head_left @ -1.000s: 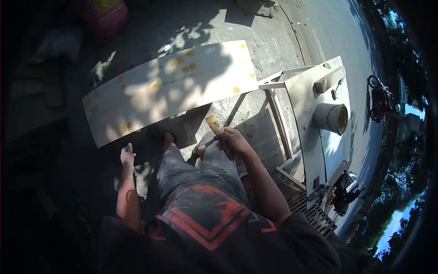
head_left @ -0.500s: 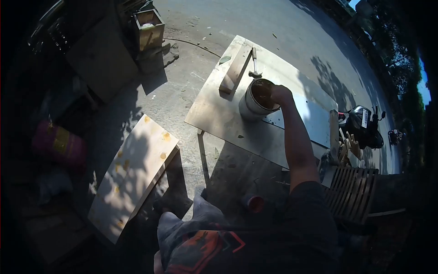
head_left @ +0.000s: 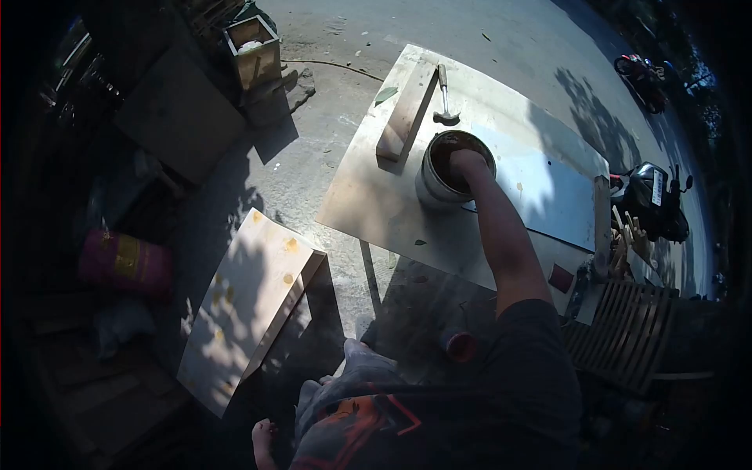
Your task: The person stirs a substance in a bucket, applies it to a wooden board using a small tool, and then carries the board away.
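My right hand (head_left: pixel 468 164) reaches down into a round metal can (head_left: pixel 442 192) on the pale tabletop (head_left: pixel 368 200); its fingers are hidden inside. Low in the picture, my left hand (head_left: pixel 265 430) hangs near my body, away from the tables, too dark and small to make out its fingers. A hammer (head_left: pixel 445 98) lies behind the can. To the can's left rests a wooden block (head_left: pixel 407 113), with a green leaf (head_left: pixel 385 95) beside it. A light flat panel (head_left: pixel 548 196) lies to the right.
A lower wooden board (head_left: pixel 243 305) with orange-brown spots stands at the left. Beyond are a wooden box (head_left: pixel 258 63) and a pink sack (head_left: pixel 125 262). A slatted wooden piece (head_left: pixel 623 329), a parked motorbike (head_left: pixel 658 196) and a red motorbike (head_left: pixel 642 78) are at the right.
My right hand has gone deeper into the can. My left hand shows more at the bottom. The view has shifted, and the red motorbike has appeared at the upper right.
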`<state>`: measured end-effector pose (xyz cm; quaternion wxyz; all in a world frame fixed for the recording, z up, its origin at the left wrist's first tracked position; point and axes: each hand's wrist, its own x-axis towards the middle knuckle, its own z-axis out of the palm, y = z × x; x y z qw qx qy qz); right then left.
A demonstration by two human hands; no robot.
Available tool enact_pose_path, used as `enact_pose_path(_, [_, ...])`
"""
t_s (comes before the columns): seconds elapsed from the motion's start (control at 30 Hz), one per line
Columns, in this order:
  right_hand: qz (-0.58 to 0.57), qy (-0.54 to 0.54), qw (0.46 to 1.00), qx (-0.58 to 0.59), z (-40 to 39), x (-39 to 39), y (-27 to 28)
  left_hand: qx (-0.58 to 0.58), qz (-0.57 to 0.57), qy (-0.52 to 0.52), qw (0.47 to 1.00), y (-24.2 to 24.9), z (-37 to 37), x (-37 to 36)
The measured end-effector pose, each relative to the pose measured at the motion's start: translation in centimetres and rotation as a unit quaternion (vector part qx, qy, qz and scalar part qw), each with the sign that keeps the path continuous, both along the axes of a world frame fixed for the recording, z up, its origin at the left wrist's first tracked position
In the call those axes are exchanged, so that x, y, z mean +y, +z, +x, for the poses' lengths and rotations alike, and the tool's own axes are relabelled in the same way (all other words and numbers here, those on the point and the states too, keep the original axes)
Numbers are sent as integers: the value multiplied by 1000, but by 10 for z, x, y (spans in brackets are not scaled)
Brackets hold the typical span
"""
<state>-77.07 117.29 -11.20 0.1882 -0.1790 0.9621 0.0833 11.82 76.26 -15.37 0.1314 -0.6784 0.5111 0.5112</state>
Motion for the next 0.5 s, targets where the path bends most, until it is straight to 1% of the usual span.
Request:
enact_pose_path(0.03, [-4,-1,1000,2,10,-7,25,-39,16,-30,999,-1,-5,6])
enact_pose_path(0.1, [-13,-53,997,55,28,-15,86,-45,47,-49,997,0,-11,18])
enact_pose_path(0.13, [-24,-35,998,40,25,-6,98,-51,51,-46,996,0,-8,24])
enact_pose_path(0.17, [-11,8,997,70,29,-1,110,-48,44,-24,998,-1,-6,32])
enact_pose_path(0.23, [-30,18,994,105,33,0,101,-38,34,0,999,-6,-6,37])
enact_pose_path(0.27, [-31,21,994,106,33,-2,82,-46,53,-23,997,-7,-5,37])
enact_pose_path(0.3, [-15,12,996,86,29,-3,50,-53,72,-41,995,-5,-2,42])
enact_pose_path(0.33, [0,9,998,61,29,-8,30,-52,76,-42,995,-11,5,44])
enact_pose_path(0.37, [-18,32,999,26,23,-6,31,-57,79,-37,995,-14,16,43])
enact_pose_path(0.43, [9,19,1000,2,18,-9,71,-62,62,-7,996,-17,22,44])
enact_pose_path(0.47, [3,62,998,-12,9,-5,69,-7,40,40,998,-9,15,50])
enact_pose_path(0.5, [11,97,995,-8,-5,7,59,21,29,51,998,-21,26,48])
